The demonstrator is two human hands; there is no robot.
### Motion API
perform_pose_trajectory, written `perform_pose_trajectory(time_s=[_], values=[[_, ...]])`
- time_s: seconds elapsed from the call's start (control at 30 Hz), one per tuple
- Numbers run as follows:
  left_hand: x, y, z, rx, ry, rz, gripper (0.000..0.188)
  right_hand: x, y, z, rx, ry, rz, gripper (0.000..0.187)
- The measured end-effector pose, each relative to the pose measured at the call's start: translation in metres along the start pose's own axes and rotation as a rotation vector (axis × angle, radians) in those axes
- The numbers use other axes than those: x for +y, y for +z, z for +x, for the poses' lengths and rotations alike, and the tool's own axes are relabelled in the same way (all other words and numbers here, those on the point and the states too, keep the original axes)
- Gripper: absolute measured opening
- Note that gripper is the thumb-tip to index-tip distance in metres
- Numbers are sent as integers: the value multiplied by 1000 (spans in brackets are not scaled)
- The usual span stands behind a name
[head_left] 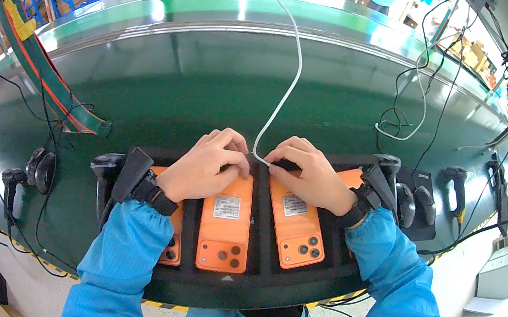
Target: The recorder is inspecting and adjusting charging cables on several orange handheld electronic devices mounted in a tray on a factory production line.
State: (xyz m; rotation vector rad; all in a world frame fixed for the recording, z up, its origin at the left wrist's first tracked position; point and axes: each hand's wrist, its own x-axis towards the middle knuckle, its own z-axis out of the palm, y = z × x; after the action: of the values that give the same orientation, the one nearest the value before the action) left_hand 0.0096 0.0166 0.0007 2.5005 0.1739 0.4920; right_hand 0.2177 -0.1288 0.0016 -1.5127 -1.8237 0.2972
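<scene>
Several orange smartphones lie back up, camera ends toward me, in a black tray with dividers [257,254]. My left hand [209,163] is closed, its curled fingers gripping the upper end of the centre-left smartphone [225,228]. My right hand [308,176] pinches the tip of a white cable [299,64] at the far end of the centre-right smartphone [297,230]. Whether the plug sits in that phone is hidden by the fingers. Another smartphone [175,233] shows partly under my left forearm, and one more [351,177] beside my right wrist.
A green work surface [213,83] stretches beyond the tray. Handheld scanners [457,191] stand at the right, with another scanner [12,191] at the left. Dark cables [42,203] trail at both sides. A green upright post [56,66] rises at the left.
</scene>
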Motion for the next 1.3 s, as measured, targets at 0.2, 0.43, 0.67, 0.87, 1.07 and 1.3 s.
perform_pose_trajectory(time_s=[0.2,0.43,0.67,0.87,1.07,1.3], values=[[0,0,1,-1,-3,-5,8,2,1,0,3,-25,-13,14],[0,-1,1,1,11,-7,7,0,-1,1,5,-20,2,13],[0,-1,1,-8,-3,-13,6,2,0,0,2,-16,-4,14],[0,-1,0,-15,-6,-10,9,0,0,-1,-7,4,2,14],[2,-2,1,-26,-20,-1,12,0,0,0,-4,-4,-12,15],[1,0,1,-13,-17,-6,12,0,0,-1,-5,7,-6,14]])
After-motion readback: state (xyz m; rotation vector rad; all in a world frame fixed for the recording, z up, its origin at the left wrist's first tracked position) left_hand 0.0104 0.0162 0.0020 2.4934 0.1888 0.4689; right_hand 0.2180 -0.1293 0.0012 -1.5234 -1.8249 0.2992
